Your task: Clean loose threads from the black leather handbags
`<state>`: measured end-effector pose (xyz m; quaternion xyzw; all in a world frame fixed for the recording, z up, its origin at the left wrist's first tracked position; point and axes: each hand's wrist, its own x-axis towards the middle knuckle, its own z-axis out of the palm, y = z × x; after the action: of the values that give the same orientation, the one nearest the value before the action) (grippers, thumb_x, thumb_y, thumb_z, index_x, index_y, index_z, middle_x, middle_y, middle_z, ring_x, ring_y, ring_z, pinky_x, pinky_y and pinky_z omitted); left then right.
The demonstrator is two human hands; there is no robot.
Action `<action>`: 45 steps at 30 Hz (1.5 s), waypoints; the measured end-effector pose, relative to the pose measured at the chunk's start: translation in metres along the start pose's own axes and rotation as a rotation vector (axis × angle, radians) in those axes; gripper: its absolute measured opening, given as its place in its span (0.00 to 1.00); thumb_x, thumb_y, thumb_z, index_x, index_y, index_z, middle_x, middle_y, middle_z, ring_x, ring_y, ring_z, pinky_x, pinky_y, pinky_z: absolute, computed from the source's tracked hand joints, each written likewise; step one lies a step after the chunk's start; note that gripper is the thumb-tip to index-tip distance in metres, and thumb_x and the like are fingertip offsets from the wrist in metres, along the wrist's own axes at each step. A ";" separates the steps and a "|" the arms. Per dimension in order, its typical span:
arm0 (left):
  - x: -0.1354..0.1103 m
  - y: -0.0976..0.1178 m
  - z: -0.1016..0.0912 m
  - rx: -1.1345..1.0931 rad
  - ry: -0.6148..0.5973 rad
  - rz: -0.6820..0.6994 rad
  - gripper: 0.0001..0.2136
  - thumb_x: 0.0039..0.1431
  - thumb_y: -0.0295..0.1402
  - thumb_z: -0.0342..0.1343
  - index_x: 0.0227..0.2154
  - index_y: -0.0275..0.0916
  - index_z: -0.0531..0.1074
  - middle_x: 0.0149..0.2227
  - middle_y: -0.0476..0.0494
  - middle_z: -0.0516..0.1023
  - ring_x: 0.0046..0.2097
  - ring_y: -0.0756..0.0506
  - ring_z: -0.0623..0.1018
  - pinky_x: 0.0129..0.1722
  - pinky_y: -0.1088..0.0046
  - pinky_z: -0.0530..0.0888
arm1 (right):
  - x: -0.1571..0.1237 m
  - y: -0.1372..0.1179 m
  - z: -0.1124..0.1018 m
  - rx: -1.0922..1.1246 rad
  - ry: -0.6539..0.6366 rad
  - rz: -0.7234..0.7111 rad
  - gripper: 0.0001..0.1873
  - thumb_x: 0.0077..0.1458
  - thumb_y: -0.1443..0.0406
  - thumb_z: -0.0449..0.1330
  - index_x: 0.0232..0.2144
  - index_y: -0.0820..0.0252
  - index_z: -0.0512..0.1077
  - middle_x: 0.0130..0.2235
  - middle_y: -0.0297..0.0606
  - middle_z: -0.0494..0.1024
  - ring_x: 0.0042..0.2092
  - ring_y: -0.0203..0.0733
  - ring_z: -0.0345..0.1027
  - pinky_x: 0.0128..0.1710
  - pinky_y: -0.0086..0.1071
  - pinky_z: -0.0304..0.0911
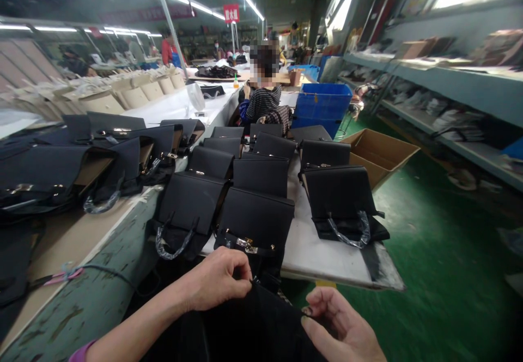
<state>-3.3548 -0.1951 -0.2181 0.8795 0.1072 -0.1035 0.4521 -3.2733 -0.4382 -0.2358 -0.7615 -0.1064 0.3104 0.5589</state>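
Observation:
My left hand (223,277) is closed in a pinch on the upper edge of a black bag piece (257,324) low in the view. Thumb and fingertips of my right hand (335,321) close on the same edge farther right. The rest of the piece is dark, so its shape is hard to make out. Just beyond my left hand lies a black handbag (261,215) with a gold-coloured clasp (247,245). Beside it on the left is another black handbag (190,198), its handle wrapped in clear plastic (171,250).
Several black handbags crowd the white table (314,264) and the green-sided bench (118,258) at left. Pink-handled scissors (65,277) rest on that bench. A cardboard box (379,152) and blue bin (322,106) stand beyond. A person in stripes (263,103) sits ahead; shelves (445,86) line the right.

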 end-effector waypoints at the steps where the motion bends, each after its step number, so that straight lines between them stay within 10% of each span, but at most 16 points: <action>1: 0.000 0.000 0.000 -0.018 -0.012 -0.005 0.02 0.49 0.27 0.56 0.25 0.37 0.74 0.27 0.52 0.77 0.30 0.51 0.73 0.29 0.79 0.65 | 0.001 -0.003 -0.003 -0.020 -0.065 0.020 0.10 0.46 0.62 0.63 0.33 0.59 0.73 0.30 0.33 0.73 0.34 0.40 0.68 0.35 0.29 0.64; 9: -0.003 0.002 0.000 -0.105 -0.080 -0.012 0.01 0.49 0.27 0.56 0.26 0.36 0.73 0.26 0.53 0.73 0.28 0.52 0.69 0.27 0.79 0.63 | 0.025 -0.041 -0.018 -0.325 -0.667 -0.126 0.14 0.58 0.61 0.55 0.29 0.59 0.77 0.31 0.32 0.67 0.36 0.37 0.62 0.35 0.28 0.56; 16: -0.005 0.001 -0.002 -0.156 -0.068 -0.008 0.01 0.48 0.27 0.57 0.25 0.36 0.72 0.27 0.52 0.74 0.29 0.52 0.70 0.27 0.79 0.64 | 0.065 -0.050 0.003 -0.412 -0.977 -0.031 0.22 0.55 0.57 0.58 0.17 0.59 0.54 0.20 0.24 0.49 0.22 0.29 0.42 0.20 0.28 0.39; 24: -0.004 -0.003 -0.005 -0.130 -0.060 0.024 0.03 0.49 0.26 0.57 0.27 0.36 0.75 0.26 0.53 0.74 0.29 0.52 0.70 0.28 0.79 0.64 | 0.076 -0.055 0.046 -0.588 -0.937 -0.219 0.18 0.55 0.63 0.55 0.16 0.60 0.58 0.18 0.24 0.53 0.20 0.28 0.46 0.20 0.27 0.41; 33: -0.022 -0.020 -0.030 0.064 0.066 -0.002 0.04 0.49 0.29 0.64 0.24 0.38 0.75 0.36 0.51 0.80 0.37 0.49 0.76 0.38 0.77 0.68 | 0.066 -0.050 0.039 -0.556 -0.803 -0.252 0.18 0.58 0.64 0.51 0.18 0.59 0.55 0.19 0.25 0.52 0.23 0.30 0.44 0.21 0.27 0.42; 45: -0.026 -0.023 -0.015 -0.034 0.228 -0.017 0.05 0.52 0.28 0.59 0.22 0.37 0.73 0.33 0.49 0.81 0.35 0.49 0.77 0.38 0.75 0.69 | 0.058 -0.060 0.038 -0.562 -0.795 -0.258 0.19 0.61 0.65 0.50 0.18 0.60 0.53 0.20 0.26 0.53 0.24 0.30 0.45 0.23 0.27 0.42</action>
<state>-3.3852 -0.1722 -0.2204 0.8769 0.1671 -0.0051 0.4507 -3.2391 -0.3576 -0.2082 -0.6863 -0.4837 0.4642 0.2822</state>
